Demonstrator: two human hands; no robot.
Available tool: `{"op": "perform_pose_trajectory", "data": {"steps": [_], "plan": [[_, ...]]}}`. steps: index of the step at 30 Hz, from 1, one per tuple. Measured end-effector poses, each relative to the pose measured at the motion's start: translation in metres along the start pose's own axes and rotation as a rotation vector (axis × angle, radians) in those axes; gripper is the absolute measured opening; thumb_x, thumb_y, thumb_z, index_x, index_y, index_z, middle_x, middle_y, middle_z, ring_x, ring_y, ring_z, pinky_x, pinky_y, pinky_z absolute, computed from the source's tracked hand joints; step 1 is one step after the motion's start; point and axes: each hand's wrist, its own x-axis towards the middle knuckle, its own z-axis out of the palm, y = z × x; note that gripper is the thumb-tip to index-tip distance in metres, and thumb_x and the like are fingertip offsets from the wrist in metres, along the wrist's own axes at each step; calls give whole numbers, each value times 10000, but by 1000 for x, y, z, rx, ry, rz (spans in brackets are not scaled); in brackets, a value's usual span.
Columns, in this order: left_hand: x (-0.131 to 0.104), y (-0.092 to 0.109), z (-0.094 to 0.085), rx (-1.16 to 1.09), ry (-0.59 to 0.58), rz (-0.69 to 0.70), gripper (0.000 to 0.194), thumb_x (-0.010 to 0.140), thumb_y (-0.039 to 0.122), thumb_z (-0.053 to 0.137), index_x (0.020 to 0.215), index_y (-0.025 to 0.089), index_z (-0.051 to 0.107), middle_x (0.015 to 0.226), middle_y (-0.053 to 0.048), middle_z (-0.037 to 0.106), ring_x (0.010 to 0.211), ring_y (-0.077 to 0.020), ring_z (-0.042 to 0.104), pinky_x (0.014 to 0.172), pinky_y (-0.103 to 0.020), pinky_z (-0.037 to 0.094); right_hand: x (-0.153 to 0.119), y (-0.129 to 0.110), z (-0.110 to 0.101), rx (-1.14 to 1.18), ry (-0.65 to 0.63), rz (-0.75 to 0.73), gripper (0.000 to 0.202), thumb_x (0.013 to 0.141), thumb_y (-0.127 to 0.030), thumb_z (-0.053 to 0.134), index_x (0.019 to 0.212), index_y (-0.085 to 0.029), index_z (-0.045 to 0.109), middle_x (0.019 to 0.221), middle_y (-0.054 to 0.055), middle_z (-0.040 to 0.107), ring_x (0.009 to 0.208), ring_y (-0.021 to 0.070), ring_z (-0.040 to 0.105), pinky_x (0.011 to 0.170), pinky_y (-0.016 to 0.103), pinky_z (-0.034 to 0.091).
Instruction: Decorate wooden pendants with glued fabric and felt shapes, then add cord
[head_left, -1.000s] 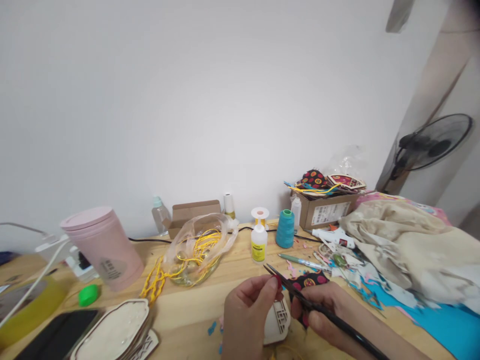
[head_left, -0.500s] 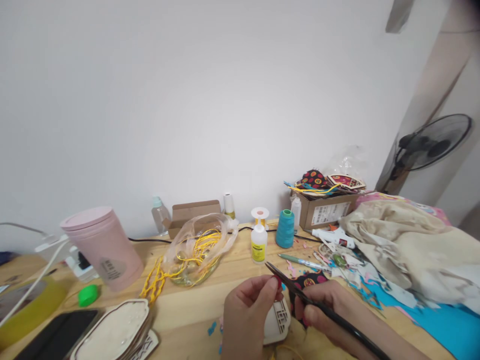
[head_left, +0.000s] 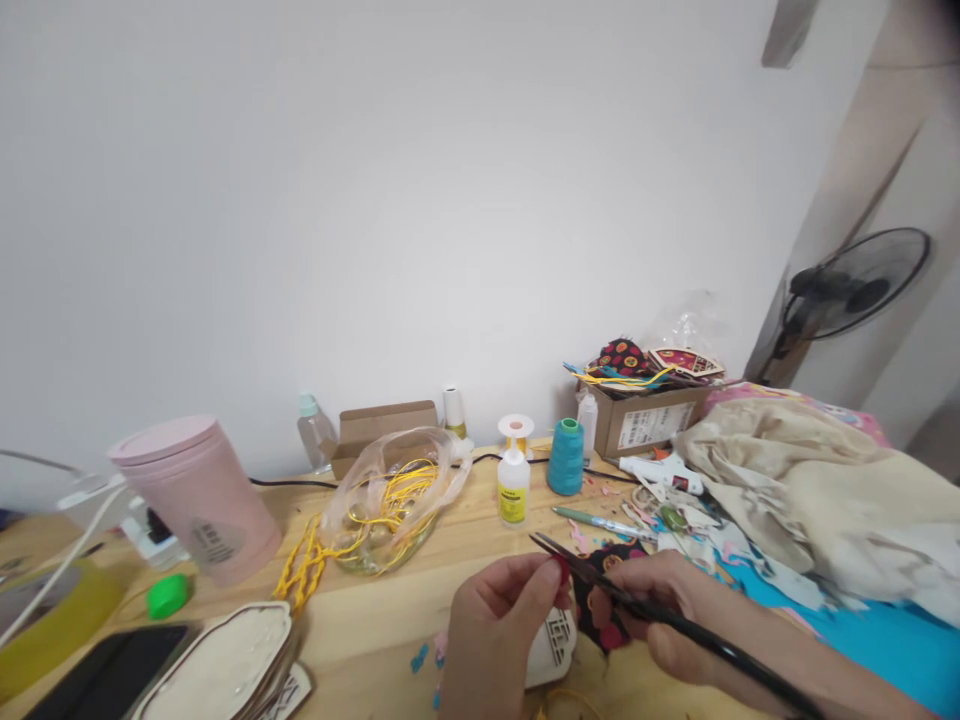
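Note:
My left hand (head_left: 499, 625) pinches a small red piece (head_left: 562, 570) between thumb and fingertips. Wrapped round long black tweezers or scissors (head_left: 637, 605), my right hand (head_left: 675, 600) has the metal tips close beside the red piece; the slender tips look slightly apart. A white wooden plaque (head_left: 551, 645) with dark cut-out lines lies below my hands, partly hidden by the left one. Dark fabric with red and yellow patterns (head_left: 600, 610) lies partly behind my right hand.
A glue bottle (head_left: 514, 490), teal thread cone (head_left: 566, 458) and pen (head_left: 600, 523) stand or lie beyond my hands. Left are a bag of yellow cords (head_left: 397, 510), pink cup (head_left: 202, 500), phone (head_left: 112, 675) and stacked plaques (head_left: 217, 660). Right are scraps, cloth (head_left: 810, 480) and a full box (head_left: 645, 420).
The view has shifted slightly, so the table items appear a little farther left. The black tool's tips look more apart, and my right hand has turned slightly. Both holds remain.

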Motion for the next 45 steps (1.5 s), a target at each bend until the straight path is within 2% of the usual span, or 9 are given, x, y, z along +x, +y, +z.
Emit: {"op": "perform_pose_trajectory", "data": {"steps": [6,18,25,31,34,37,40,42,45], "plan": [[-1,-2,0,-14,-13,-46,250,490,304,757,626,105,693,572,-67,684,488,-118,580,483,-192,421,-1,-8,-3,4,-41,2,499,699,-637,422,727,-152,540,558,-41,323,490,80,238,440,217,182],[4,-10,-3,8,0,-46,294,479,333,761,619,87,683,512,-67,657,468,-124,574,447,-188,412,2,-25,-4,64,-73,57,454,658,-603,512,609,-154,471,532,-55,285,475,65,206,405,211,139],[0,-1,2,-98,51,-75,219,440,244,788,573,111,675,552,-43,683,480,-109,598,491,-180,472,2,-17,-5,-24,88,109,519,696,-622,432,693,-123,576,509,-25,414,411,59,257,365,199,164],[-1,-2,-2,-221,41,-109,217,421,201,803,577,116,678,578,-38,684,564,-121,620,628,-226,519,-21,12,-21,-513,350,183,221,661,-397,586,792,-225,631,588,10,582,544,158,491,477,237,337],[0,-3,-3,-236,46,-121,212,436,191,799,597,118,683,590,-38,683,546,-116,614,610,-235,527,-36,23,-34,-695,308,200,249,675,-276,564,915,-259,626,736,40,648,669,208,565,575,279,403],[1,-4,-1,-223,66,-112,222,425,186,804,600,118,685,610,-44,689,554,-115,618,617,-220,525,-37,14,-41,-767,318,133,311,657,-230,572,963,-239,628,921,85,638,859,263,551,730,347,409],[1,-5,2,-175,85,-92,224,408,170,806,588,116,684,616,-52,698,571,-120,628,610,-192,517,-19,-14,-31,-581,417,81,238,738,-347,523,880,-206,653,892,75,639,841,233,552,755,341,409],[1,-3,3,-132,67,-77,203,431,173,797,593,122,685,601,-48,700,558,-116,628,585,-176,508,0,-32,-18,-319,303,76,262,780,-364,468,782,-186,660,801,45,644,750,185,564,679,290,430],[-1,2,0,-66,-15,-51,164,499,201,769,629,139,691,620,-39,708,529,-110,625,537,-168,493,28,-43,3,-53,229,75,221,726,-340,543,697,-140,634,602,0,585,557,113,507,513,217,390]]}}
